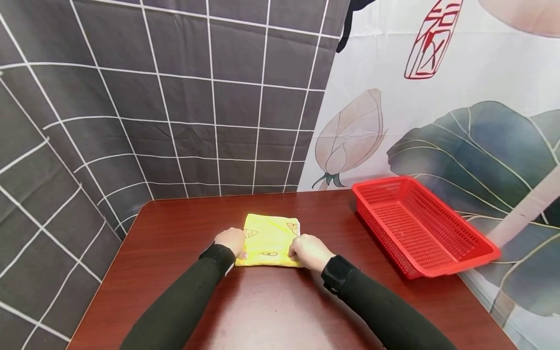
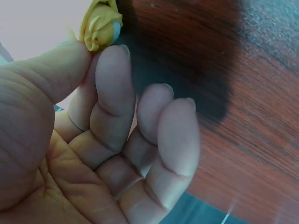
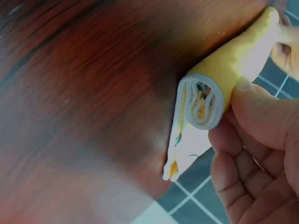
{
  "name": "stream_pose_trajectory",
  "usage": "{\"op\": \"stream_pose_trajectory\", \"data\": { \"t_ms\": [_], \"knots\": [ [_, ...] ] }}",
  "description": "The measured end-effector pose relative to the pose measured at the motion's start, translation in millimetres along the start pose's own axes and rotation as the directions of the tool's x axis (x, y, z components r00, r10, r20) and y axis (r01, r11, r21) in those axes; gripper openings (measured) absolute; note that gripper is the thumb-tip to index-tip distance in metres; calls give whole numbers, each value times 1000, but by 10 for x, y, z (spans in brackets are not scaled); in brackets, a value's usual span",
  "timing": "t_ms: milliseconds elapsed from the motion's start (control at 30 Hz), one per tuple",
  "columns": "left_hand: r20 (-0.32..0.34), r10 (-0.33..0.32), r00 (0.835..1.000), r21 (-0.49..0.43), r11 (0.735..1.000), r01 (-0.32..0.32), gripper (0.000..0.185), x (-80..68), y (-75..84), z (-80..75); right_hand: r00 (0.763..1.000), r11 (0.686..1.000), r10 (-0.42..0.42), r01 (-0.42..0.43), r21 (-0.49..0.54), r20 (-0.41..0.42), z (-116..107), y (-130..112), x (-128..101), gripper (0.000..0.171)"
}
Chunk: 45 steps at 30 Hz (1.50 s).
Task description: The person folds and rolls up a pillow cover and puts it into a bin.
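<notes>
A yellow towel (image 1: 269, 238) with brown printed shapes lies on the table in the head view, its near edge rolled up. My left hand (image 1: 232, 240) pinches the left end of that roll; in the left wrist view, thumb and index finger meet at a bunched yellow end (image 2: 100, 28) while the other fingers curl loosely. At the right end, my right hand (image 1: 311, 252) holds the roll between thumb and fingers. The right wrist view shows the spiral end (image 3: 205, 102) with its white edging, and a flat folded layer extending beyond it.
A red perforated plastic basket (image 1: 407, 228) stands on the right side of the brown wooden table (image 1: 183, 218). Behind the table hang a dark grid-patterned cloth (image 1: 183, 102) and a white cloth printed with lotus leaves (image 1: 472, 141).
</notes>
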<state>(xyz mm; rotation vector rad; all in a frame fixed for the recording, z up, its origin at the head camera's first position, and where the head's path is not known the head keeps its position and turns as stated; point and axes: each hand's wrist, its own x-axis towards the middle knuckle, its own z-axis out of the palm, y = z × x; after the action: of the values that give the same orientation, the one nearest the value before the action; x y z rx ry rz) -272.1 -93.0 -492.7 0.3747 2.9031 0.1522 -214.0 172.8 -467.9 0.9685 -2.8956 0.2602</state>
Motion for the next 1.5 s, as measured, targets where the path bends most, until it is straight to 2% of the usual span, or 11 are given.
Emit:
{"op": "stream_pose_trajectory", "data": {
  "t_ms": [167,300,367,400,533,700,767,867,1000,1333,1500],
  "knots": [
    [-160,82,984,59,996,-74,21,-422,279,-206,995,985,-95,97,-141,19,-37,-90,-71,22],
    [-350,287,892,242,947,-210,13,-620,402,-63,994,972,-99,104,-211,35,-71,-149,-91,22],
    [-397,363,843,313,917,-248,17,-699,424,23,996,968,-83,90,-234,40,-73,-168,-90,20],
    [-402,380,833,327,910,-257,17,-731,426,58,996,967,-73,81,-242,42,-71,-176,-88,20],
    [-407,386,828,291,914,-283,16,-843,364,160,999,964,-39,47,-261,34,-42,-194,-87,18],
    [-405,444,799,254,895,-368,24,-878,209,187,1000,964,-27,30,-263,15,-9,-201,-126,22],
    [-386,449,806,219,893,-393,26,-838,151,172,1000,969,-16,17,-246,6,-1,-203,-134,24],
    [-330,403,854,103,914,-392,22,-758,92,128,1000,979,14,-13,-203,0,18,-205,-118,25],
    [-281,353,892,-9,929,-371,18,-686,51,81,998,987,66,-64,-146,9,51,-208,-87,24],
    [-258,295,920,-53,946,-319,9,-635,50,72,996,990,92,-91,-105,-4,36,-217,-53,27],
    [-260,299,918,-45,946,-320,9,-649,36,116,996,990,87,-87,-110,-4,51,-229,-61,26]
  ]
}}
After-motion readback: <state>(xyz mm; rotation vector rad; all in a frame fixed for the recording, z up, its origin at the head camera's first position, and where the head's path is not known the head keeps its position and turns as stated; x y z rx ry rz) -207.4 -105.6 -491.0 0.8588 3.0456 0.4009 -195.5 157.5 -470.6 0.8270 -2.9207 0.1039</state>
